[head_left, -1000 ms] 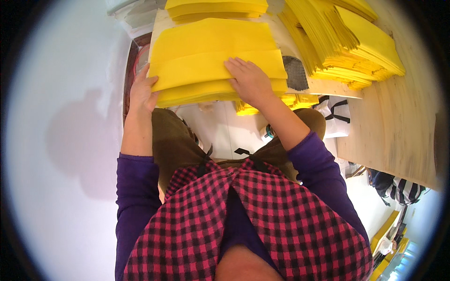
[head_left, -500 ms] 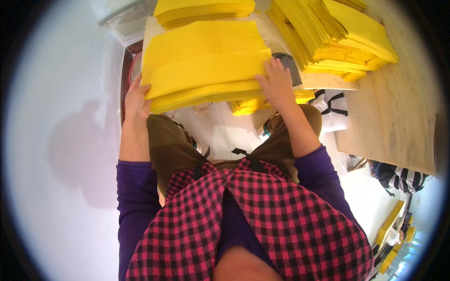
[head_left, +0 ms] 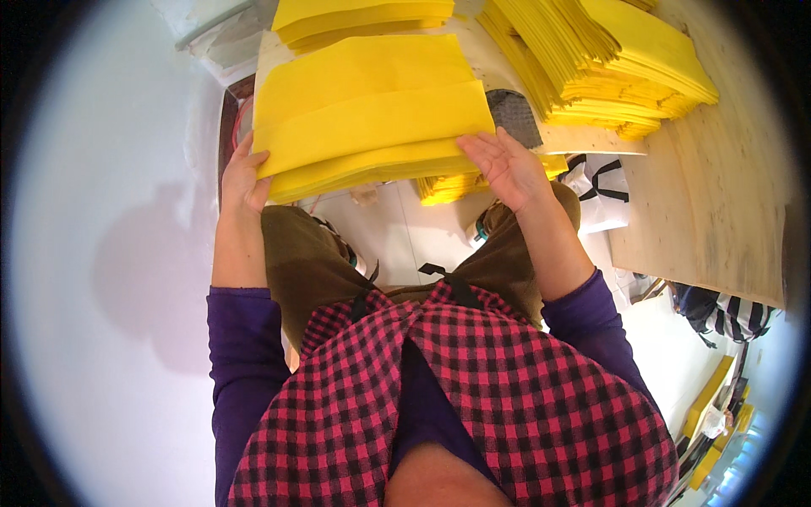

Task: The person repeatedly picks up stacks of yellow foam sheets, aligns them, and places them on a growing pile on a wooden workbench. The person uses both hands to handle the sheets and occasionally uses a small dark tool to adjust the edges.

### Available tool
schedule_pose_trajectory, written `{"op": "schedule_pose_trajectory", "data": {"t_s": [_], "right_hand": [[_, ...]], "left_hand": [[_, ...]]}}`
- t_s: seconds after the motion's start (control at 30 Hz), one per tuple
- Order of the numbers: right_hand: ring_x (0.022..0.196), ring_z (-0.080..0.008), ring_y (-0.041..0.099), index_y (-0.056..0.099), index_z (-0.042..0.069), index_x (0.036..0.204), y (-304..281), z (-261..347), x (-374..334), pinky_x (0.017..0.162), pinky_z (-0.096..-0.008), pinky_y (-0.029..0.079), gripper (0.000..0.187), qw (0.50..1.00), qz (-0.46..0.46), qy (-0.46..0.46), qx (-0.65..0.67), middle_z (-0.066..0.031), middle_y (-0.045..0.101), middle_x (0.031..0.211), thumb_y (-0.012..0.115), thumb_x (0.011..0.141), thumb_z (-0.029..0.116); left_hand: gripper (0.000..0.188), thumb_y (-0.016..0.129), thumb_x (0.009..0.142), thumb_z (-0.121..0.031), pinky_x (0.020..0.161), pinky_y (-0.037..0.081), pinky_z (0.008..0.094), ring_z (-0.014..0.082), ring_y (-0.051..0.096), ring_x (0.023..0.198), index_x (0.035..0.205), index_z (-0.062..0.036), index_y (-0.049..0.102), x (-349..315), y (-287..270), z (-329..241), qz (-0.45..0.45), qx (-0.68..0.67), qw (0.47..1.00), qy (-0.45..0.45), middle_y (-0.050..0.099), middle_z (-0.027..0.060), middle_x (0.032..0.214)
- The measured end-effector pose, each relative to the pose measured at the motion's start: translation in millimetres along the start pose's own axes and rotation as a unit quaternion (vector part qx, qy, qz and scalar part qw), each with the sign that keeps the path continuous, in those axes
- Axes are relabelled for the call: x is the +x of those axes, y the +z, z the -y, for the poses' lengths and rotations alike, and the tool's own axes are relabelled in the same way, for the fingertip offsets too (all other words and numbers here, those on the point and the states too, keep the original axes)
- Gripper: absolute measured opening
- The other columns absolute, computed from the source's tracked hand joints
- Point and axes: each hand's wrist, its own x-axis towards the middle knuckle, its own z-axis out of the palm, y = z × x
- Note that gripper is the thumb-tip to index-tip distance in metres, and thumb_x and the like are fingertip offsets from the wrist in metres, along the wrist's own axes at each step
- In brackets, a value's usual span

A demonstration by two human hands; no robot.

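Note:
A stack of yellow cloth-like sheets (head_left: 372,110) lies in front of me on a wooden table, its near edge overhanging and showing several layers. My left hand (head_left: 243,177) grips the near left corner, thumb on top and fingers mostly hidden along the side. At the near right corner is my right hand (head_left: 507,169), turned with its palm facing up and its fingers stretched out against the edge of the sheets. It does not grip them. Just beyond that hand, a dark grey textured pad (head_left: 514,117) rests on the table.
Another yellow stack (head_left: 363,19) lies behind, and a taller pile of folded yellow sheets (head_left: 600,68) stands at the right. More yellow sheets (head_left: 443,190) sit below the table edge. A white bag with black handles (head_left: 601,194) is under the wooden board (head_left: 701,203). A white wall (head_left: 118,253) borders the left.
My right hand has come off the top of the stack's right corner and turned palm up at its near right edge. My left hand keeps its hold.

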Motion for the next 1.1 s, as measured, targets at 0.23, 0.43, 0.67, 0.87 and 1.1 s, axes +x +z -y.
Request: {"op": "schedule_pose_trajectory", "data": {"t_s": [0.23, 0.43, 0.67, 0.87, 1.1], "right_hand": [[0.124, -0.0431, 0.043, 0.028, -0.018, 0.127, 1.6, 9.5, -10.7, 0.109, -0.0441, 0.039, 0.047, 1.0, -0.02, 0.008, 0.023, -0.0349, 0.038, 0.13, 0.045, 0.099, 0.017], [0.127, -0.041, 0.041, 0.03, -0.016, 0.128, -0.8, 5.4, 10.1, 0.11, -0.0445, 0.036, 0.048, 0.998, -0.017, -0.01, 0.067, -0.0308, 0.038, 0.133, 0.045, 0.1, 0.019], [0.106, -0.0311, 0.058, 0.05, -0.007, 0.117, -9.0, 30.5, 41.7, 0.093, -0.042, 0.05, 0.032, 0.986, -0.018, -0.021, -0.164, -0.0203, 0.059, 0.113, 0.052, 0.096, 0.018], [0.09, -0.0206, 0.064, 0.056, -0.003, 0.112, -3.5, 51.2, 69.0, 0.082, -0.0352, 0.055, 0.028, 0.943, -0.013, 0.02, -0.333, -0.0123, 0.064, 0.103, 0.054, 0.095, 0.02], [0.081, -0.0167, 0.065, 0.057, -0.001, 0.11, 13.0, 67.5, 96.4, 0.075, -0.0291, 0.054, 0.028, 0.921, 0.017, 0.004, -0.389, -0.0091, 0.066, 0.098, 0.054, 0.095, 0.022]], "left_hand": [[0.053, 0.039, 0.088, 0.01, 0.101, 0.044, 0.0418, 0.0318, 0.051, 0.12, 0.14, 0.0024, 0.032, -3.9, 4.5, -0.3, -0.003, -0.007, 1.0, -0.008, 0.048, 0.0196, 0.132], [0.053, 0.041, 0.087, 0.009, 0.101, 0.043, 0.0409, 0.0304, 0.05, 0.12, 0.14, 0.0011, 0.034, -4.6, -0.8, 0.1, -0.019, 0.008, 1.0, -0.006, 0.049, 0.0176, 0.131], [0.053, 0.044, 0.088, 0.006, 0.099, 0.044, 0.041, 0.0293, 0.051, 0.119, 0.14, 0.0004, 0.035, -8.2, 4.1, -6.5, -0.003, 0.003, 1.0, -0.025, 0.05, 0.0167, 0.131], [0.051, 0.049, 0.092, -0.005, 0.098, 0.045, 0.0372, 0.0249, 0.054, 0.117, 0.141, 0.0, 0.034, -14.9, 5.3, -22.0, 0.015, -0.011, 0.998, -0.054, 0.053, 0.015, 0.128], [0.054, 0.055, 0.093, -0.015, 0.092, 0.048, 0.0311, 0.0185, 0.057, 0.11, 0.141, -0.0001, 0.034, 15.4, 2.9, -44.8, 0.004, 0.087, 0.995, -0.044, 0.057, 0.0112, 0.123]]}}
